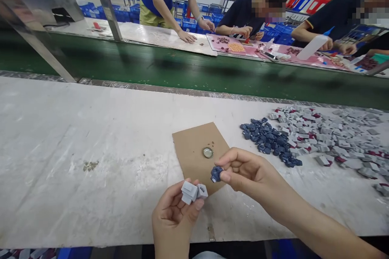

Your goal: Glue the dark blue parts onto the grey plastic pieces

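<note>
My left hand is closed on a light grey blocky plastic piece, held between thumb and fingers above the table's near side. A smaller grey part with a dark slot sits at its right end. To the upper right, my right hand pinches a small dark blue plastic piece. The two pieces are close but apart. Beneath them lies a brown cardboard sheet, bearing a metal bottle cap with its hollow side up. What the cap holds is hard to make out.
Right of the cardboard are a pile of dark blue pieces and a wide spread of grey pieces, some with dark red parts. A green conveyor belt runs behind the white table. Several people work across the belt.
</note>
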